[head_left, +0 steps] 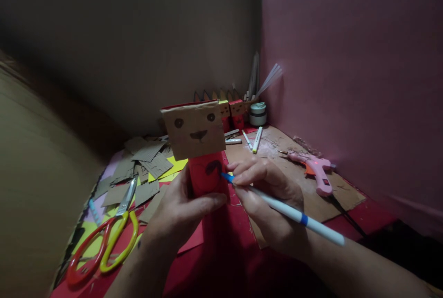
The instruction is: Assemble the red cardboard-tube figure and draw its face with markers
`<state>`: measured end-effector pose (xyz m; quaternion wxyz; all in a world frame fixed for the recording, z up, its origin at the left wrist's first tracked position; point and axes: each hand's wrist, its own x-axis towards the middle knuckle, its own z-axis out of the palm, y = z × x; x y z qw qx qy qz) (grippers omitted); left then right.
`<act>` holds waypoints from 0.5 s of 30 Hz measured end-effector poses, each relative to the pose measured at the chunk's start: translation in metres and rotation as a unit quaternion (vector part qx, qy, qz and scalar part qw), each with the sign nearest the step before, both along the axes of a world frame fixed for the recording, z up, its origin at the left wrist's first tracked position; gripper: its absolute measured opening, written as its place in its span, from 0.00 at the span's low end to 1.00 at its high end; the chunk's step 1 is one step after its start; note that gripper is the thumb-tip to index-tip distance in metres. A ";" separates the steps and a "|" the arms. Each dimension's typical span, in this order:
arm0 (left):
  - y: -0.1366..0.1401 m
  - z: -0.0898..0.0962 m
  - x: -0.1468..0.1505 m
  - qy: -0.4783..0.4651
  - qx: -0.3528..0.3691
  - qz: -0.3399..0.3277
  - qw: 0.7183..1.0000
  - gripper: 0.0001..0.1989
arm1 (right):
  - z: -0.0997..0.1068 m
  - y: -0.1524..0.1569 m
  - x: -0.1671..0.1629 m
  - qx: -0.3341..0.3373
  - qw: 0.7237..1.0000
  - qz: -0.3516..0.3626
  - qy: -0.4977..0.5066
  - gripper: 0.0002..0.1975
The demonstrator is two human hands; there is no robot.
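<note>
My left hand (188, 208) is wrapped round the lower red body of a cardboard puppet (197, 132). Its square cardboard head bears two drawn eyes, a dark nose and a mouth. On the red body is a dark, curved drawing, partly filled in. My right hand (272, 196) grips a white marker (294, 214) with a blue band. The marker's blue tip end meets the red body at the right edge of the drawing. My left thumb lies across the front of the body, below the drawing.
Scissors (117, 229) with red and yellow handles lie left, beside cardboard scraps (152, 164). A pink glue gun (316, 169) rests on a cardboard sheet (280, 150) at right. Behind are loose markers (257, 140), small red figures (237, 113) and a lidded jar (258, 114) near the walls.
</note>
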<state>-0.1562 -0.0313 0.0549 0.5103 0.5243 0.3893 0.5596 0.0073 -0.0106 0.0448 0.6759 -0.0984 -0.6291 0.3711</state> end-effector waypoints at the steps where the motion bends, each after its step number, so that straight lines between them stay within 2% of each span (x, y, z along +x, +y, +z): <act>1: 0.000 0.000 0.000 0.004 0.001 0.002 1.000 0.21 | 0.000 0.000 0.000 -0.001 1.000 0.001 -0.002 0.12; 9: -0.001 0.001 -0.001 0.005 0.004 0.000 1.000 0.19 | 0.002 -0.001 0.001 -0.014 1.000 0.002 0.003 0.11; 15: -0.003 0.004 0.001 0.011 -0.003 -0.002 1.000 0.22 | 0.000 -0.002 0.001 -0.027 1.000 0.010 -0.004 0.12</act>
